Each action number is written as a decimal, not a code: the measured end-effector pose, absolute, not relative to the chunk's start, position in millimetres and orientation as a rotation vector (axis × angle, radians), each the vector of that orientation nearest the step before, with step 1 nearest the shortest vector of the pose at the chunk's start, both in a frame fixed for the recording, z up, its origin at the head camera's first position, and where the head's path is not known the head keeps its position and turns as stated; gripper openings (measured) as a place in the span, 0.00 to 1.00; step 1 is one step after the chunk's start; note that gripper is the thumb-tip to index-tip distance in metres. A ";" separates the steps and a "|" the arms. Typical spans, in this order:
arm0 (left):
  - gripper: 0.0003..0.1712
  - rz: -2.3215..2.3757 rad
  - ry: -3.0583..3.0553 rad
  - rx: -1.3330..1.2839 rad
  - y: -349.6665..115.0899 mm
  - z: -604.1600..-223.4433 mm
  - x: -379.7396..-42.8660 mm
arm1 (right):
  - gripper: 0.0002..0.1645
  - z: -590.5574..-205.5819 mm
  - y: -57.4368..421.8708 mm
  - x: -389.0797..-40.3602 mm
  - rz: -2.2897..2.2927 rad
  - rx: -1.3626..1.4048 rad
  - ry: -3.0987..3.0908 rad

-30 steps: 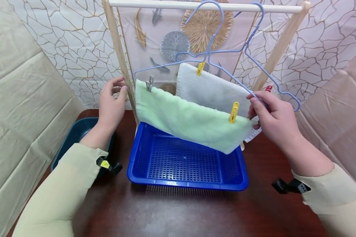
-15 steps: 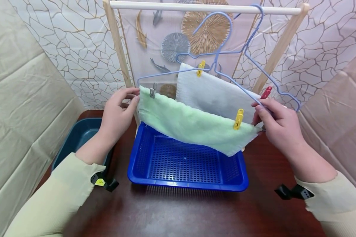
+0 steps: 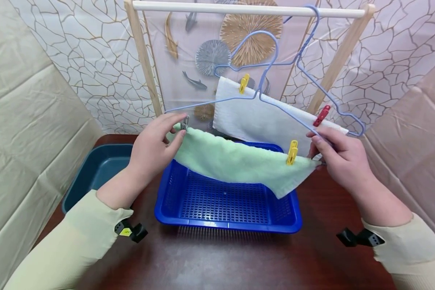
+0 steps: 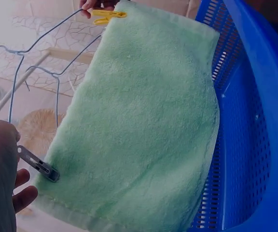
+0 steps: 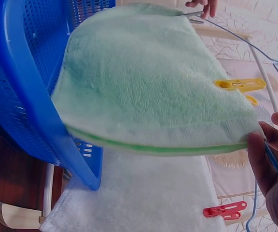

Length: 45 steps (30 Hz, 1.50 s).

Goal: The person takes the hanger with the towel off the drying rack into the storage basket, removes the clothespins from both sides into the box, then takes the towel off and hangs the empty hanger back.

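Patterned cloth (image 3: 76, 60) backs the dark tabletop (image 3: 210, 266); in the head view the green towel (image 3: 232, 161) hangs over the blue basket (image 3: 227, 225); the right hand (image 3: 342, 155) pinches the near hanger (image 3: 258, 95); the left hand (image 3: 156, 143) is at the grey clip (image 3: 184, 123), though whether it squeezes I cannot tell.

Left wrist: that clip bites near the towel's edge; best pressed squarely, I'd judge, without dragging the pile.

Right wrist: fingers hold wire at the towel's corner, near the yellow clip (image 5: 240, 85); keeping that grip steady should limit swing.
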State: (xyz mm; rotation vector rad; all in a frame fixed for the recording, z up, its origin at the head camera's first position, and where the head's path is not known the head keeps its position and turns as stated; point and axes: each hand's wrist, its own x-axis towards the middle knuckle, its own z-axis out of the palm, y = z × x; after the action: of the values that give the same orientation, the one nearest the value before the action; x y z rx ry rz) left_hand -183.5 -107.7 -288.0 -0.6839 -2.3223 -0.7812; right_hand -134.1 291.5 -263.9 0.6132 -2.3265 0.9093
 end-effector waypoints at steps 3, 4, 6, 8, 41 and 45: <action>0.23 -0.737 -2.337 -0.674 -106.7 -289.7 -181.8 | 0.09 -266.1 292.4 -134.3 0.902 0.630 -2.327; 0.23 -0.726 -2.343 -0.670 -106.5 -290.5 -181.4 | 0.09 -266.8 292.7 -134.5 0.905 0.635 -2.330; 0.23 -0.705 -2.358 -0.661 -106.3 -292.3 -180.6 | 0.09 -268.6 293.5 -135.0 0.910 0.645 -2.334; 0.23 -0.687 -2.365 -0.653 -106.1 -294.4 -180.4 | 0.09 -270.1 294.2 -135.5 0.923 0.654 -2.340; 0.25 -0.846 -2.440 -0.782 -115.2 -303.2 -180.7 | 0.09 -270.2 289.2 -134.6 0.965 0.701 -2.340; 0.26 -0.859 -2.484 -0.802 -116.9 -303.9 -181.7 | 0.08 -265.2 282.9 -130.3 0.950 0.731 -2.323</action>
State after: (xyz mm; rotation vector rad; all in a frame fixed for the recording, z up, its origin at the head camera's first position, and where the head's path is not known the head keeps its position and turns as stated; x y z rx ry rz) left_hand -181.7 -116.9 -303.9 -0.8025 -2.4840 -0.8592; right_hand -130.3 282.9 -265.2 0.7307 -2.3232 0.9496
